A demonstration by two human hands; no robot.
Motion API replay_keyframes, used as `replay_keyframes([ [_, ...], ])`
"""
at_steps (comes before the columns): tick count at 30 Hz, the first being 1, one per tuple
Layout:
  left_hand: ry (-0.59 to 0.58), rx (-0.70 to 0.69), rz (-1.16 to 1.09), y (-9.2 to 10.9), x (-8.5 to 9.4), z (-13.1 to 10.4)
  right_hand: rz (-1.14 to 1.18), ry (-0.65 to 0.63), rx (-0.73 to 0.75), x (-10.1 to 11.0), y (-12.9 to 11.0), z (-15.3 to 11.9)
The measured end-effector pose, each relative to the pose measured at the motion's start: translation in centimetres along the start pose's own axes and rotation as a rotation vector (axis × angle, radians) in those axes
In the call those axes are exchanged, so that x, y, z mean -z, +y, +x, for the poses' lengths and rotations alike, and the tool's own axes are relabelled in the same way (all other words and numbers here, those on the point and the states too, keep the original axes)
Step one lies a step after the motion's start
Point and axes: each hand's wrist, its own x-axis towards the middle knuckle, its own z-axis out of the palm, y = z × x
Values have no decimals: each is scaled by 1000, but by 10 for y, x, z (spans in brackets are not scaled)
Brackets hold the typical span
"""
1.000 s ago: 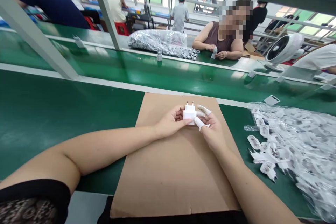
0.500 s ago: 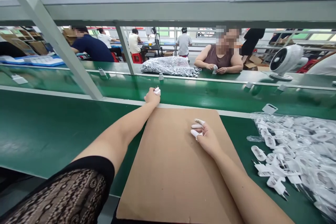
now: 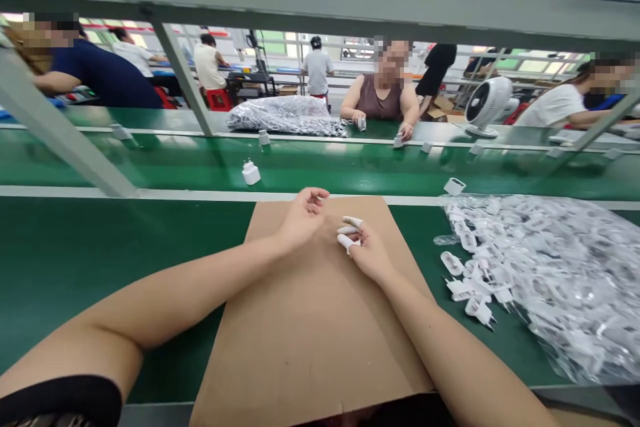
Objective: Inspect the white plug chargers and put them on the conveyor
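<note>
My left hand (image 3: 306,217) hovers over the far end of a cardboard sheet (image 3: 310,340), its fingers loosely curled and apart with nothing in them. Just beyond it, to the left, a white plug adapter (image 3: 251,173) stands on the green belt (image 3: 320,170), pins up. My right hand (image 3: 365,243) is above the cardboard's right side, with white finger covers on the thumb and some fingers; these are spread and hold nothing I can see. To its right lies a heap of white plug housings (image 3: 550,260) partly in clear plastic, with several loose plug housings (image 3: 473,287) at its near side.
A single white housing (image 3: 454,186) sits at the belt's near edge. Across the belt a co-worker (image 3: 383,93) handles small white parts beside a filled plastic bag (image 3: 285,115) and a white fan (image 3: 489,107). A metal frame post (image 3: 65,127) slants down at left, under an overhead shelf.
My left hand has let go of the white plug adapter on the belt and drawn back toward my right hand. The view has turned right. The co-worker's one hand has reached to the belt.
</note>
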Motion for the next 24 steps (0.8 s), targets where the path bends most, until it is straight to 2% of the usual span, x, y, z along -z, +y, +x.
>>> replay_keyframes([
  [2, -115, -36, -93, -2, -20, -27, -22, 1, 20, -1, -1, 1],
  [4, -181, -174, -156, -7, -32, -45, -52, 0, 30, 0, -2, 2],
  [6, -209, -337, -156, -13, -38, -55, -86, 23, 25, 3, -3, 4],
  [8, -226, -423, -100, -18, -38, -59, -142, 100, 8, 11, -4, 8],
  [10, -242, -428, -62, -19, -34, -60, -225, 240, -27, 25, -4, 13],
  [12, -274, -415, -64, -18, -30, -60, -334, 434, -83, 42, -5, 18],
  [15, -298, -339, -96, -16, -26, -58, -497, 739, -214, 66, -5, 24],
  [17, -312, -270, -111, -15, -26, -57, -600, 870, -322, 79, -4, 28],
  [19, -327, -220, -124, -15, -27, -56, -748, 908, -481, 89, -3, 30],
  [21, -336, -192, -130, -15, -28, -55, -881, 888, -638, 96, -3, 32],
  [24, -349, -175, -134, -17, -28, -55, -943, 849, -699, 98, -3, 32],
])
